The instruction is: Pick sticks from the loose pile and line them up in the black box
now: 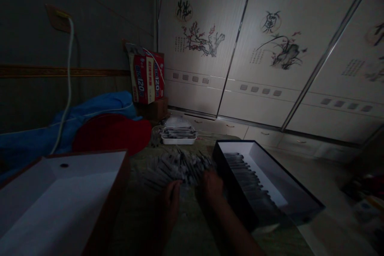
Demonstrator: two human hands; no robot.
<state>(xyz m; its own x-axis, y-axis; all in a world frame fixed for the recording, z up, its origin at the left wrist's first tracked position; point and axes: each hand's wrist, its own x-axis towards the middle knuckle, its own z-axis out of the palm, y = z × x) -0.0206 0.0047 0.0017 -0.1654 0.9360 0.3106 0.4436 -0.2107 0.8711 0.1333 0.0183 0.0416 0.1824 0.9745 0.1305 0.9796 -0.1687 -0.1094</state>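
In the dim head view, a loose pile of thin, dark, pen-like sticks [177,168], some with a clear plastic sheen, lies on the table. My left hand [171,197] is at the near side of the pile, thumb and fingers closed together; what they pinch, if anything, cannot be made out. At the pile's right edge my right hand [212,184] has its fingers curled down among the sticks, their tips hidden and blurred. Right of it stands a dark-rimmed open box [271,168] with a row of similar sticks [244,176] laid along its left side.
A larger open box [81,196] with a white inside stands at left. Behind the pile sits a white tray [179,141] of sticks. Red cloth [111,132], blue fabric [99,104], a white cable [69,68] and a red carton [147,76] lie farther back, before wardrobe doors [204,12].
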